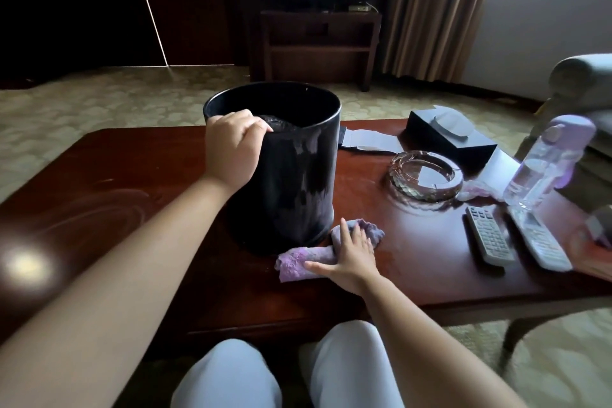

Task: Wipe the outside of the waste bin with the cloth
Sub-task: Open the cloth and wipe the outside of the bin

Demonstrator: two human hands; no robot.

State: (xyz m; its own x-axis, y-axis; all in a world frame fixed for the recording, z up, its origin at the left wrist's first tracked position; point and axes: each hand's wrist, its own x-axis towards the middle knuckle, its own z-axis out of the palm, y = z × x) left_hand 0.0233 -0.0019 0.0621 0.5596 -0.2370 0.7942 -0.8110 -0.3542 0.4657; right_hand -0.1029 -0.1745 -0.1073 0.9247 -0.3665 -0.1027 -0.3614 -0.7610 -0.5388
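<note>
Head view, read from the left of the frame: a dark polished wooden coffee table point(109, 175) is seen across the middle, with a bright glare spot at the lower left. The left hand point(231, 146) is set at the rim of the black waste bin point(298, 175), just left of centre; its fingers are curled over the near rim, so the bin is gripped there. The bin is stood upright on the table, and something dark and crumpled is seen inside it. At the foot of the bin, lower centre, the purple cloth point(298, 262) is laid bunched on the table, touching the bin's base. The right hand point(352, 253) is pressed flat on the cloth with fingers straight and spread apart, thumb stretched to the left. Right of the bin, a faceted glass ashtray point(425, 179) is seen, and behind it a black tissue box point(453, 139). Further right, two white remote controls point(490, 235) are laid side by side, near a clear water bottle with a lilac cap point(546, 162). In the upper centre, a dark TV stand point(319, 43) is stood against the wall, with curtains point(440, 7) to its right.
</note>
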